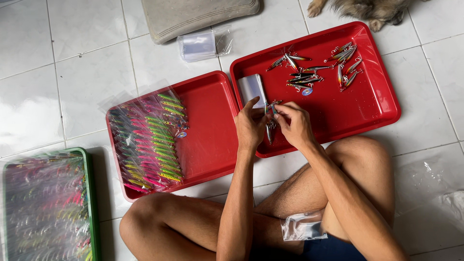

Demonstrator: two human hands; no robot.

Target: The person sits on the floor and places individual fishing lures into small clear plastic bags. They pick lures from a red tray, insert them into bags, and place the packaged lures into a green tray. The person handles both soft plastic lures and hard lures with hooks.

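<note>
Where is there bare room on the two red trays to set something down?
The left red tray is bare on its right half, beside the rows of bagged lures. The right red tray is bare along its lower right, below the loose lures. It is crowded where the left hand and right hand work.

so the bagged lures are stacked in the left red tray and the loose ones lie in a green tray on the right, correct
Not quite. The head view shows the loose lures lying in a red tray on the right, not a green one. The green tray sits at the far left. The bagged lures are indeed stacked in the left red tray.
</note>
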